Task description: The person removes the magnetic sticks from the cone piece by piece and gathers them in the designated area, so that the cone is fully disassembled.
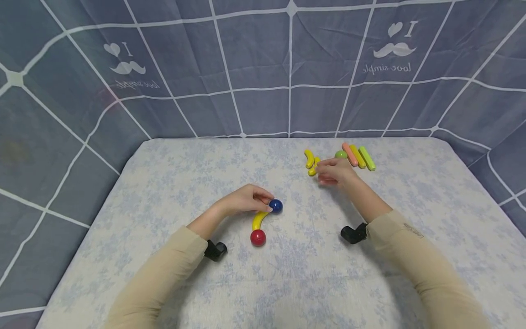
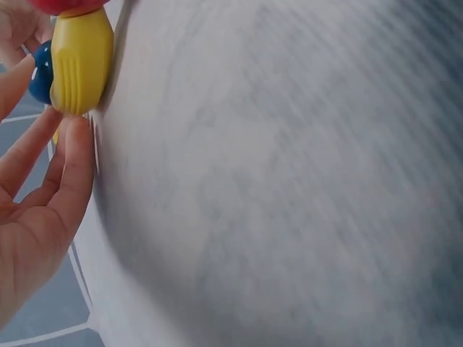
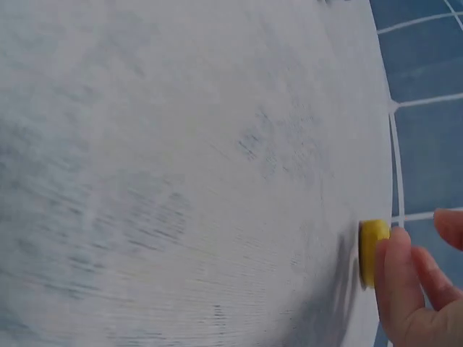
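In the head view my left hand [image 1: 246, 199] pinches the upper end of a curved yellow toy rod [image 1: 257, 221], where it meets a glossy blue ball [image 1: 276, 206]. A red ball [image 1: 258, 237] sits at the rod's near end. The left wrist view shows the rod's ribbed side [image 2: 82, 65] and fingertips against its end. Farther back, my right hand [image 1: 334, 172] reaches over the table, thumb apart from the fingers. Its fingertips are beside another small curved yellow rod [image 1: 312, 170], which they partly cover in the right wrist view; contact is unclear.
One more curved yellow rod [image 1: 309, 158] lies behind. Beyond the right hand are a green ball [image 1: 340, 154] and straight rods in salmon [image 1: 349, 154], yellow [image 1: 358, 156] and green [image 1: 367, 158]. A grey curtain [image 1: 263, 68] borders the cloth-covered table [image 1: 185, 173].
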